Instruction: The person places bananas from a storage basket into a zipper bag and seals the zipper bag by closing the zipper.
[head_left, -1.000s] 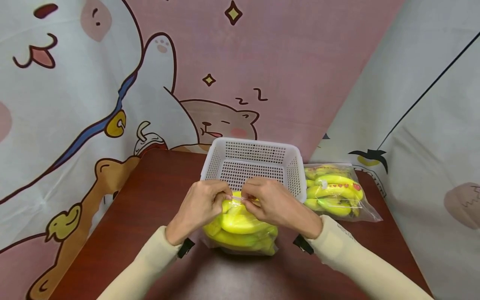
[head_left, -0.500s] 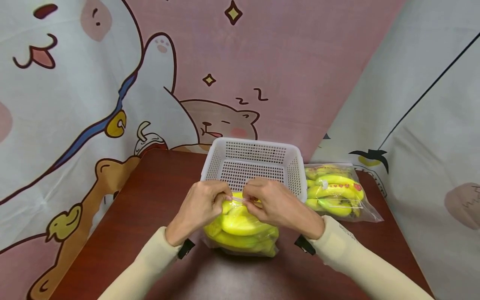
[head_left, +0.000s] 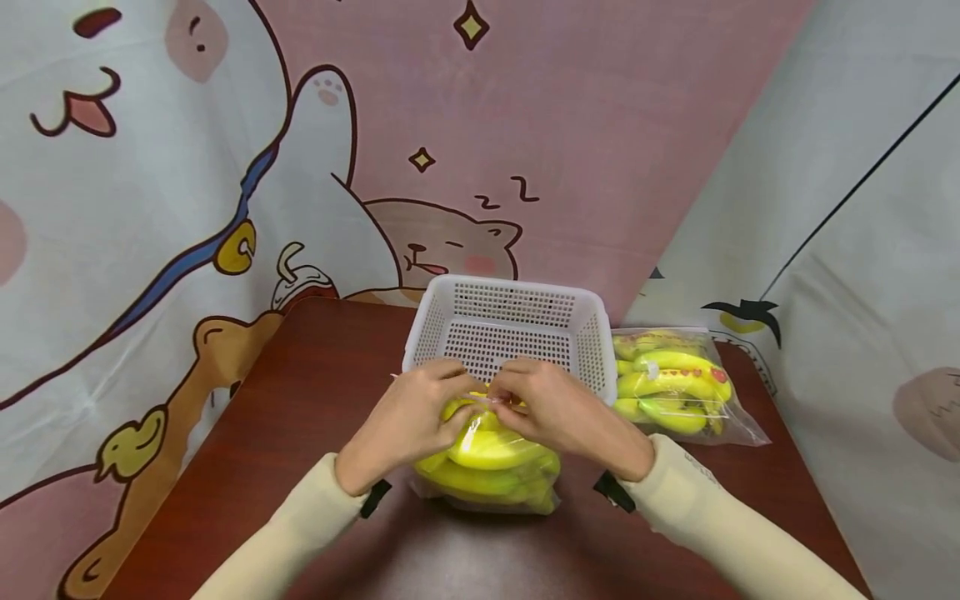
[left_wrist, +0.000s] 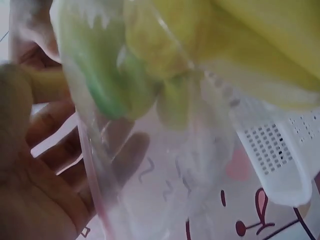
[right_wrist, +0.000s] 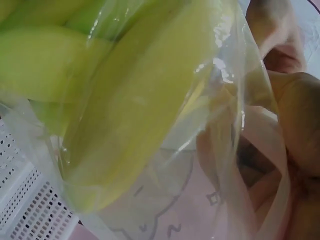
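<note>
A clear plastic zip bag of yellow bananas [head_left: 487,462] stands on the dark red table [head_left: 300,417], just in front of a white perforated basket [head_left: 517,329]. My left hand [head_left: 416,417] and right hand [head_left: 551,408] both pinch the bag's top edge, fingertips nearly meeting above the bananas. Up close in the left wrist view, the bag [left_wrist: 165,125] shows greenish bananas and a pink seal strip by my fingers [left_wrist: 45,165]. The right wrist view shows the bananas [right_wrist: 130,100] through the film, with my fingers [right_wrist: 295,115] behind the bag's edge.
A second sealed bag of bananas [head_left: 675,383] lies on the table right of the basket. Cartoon-printed cloth [head_left: 225,167] hangs behind and to both sides. The table's left part is bare wood.
Both hands have shifted slightly forward and lower along the bag's top edge; the left fingers now reach further over the bananas. The bag stays in place.
</note>
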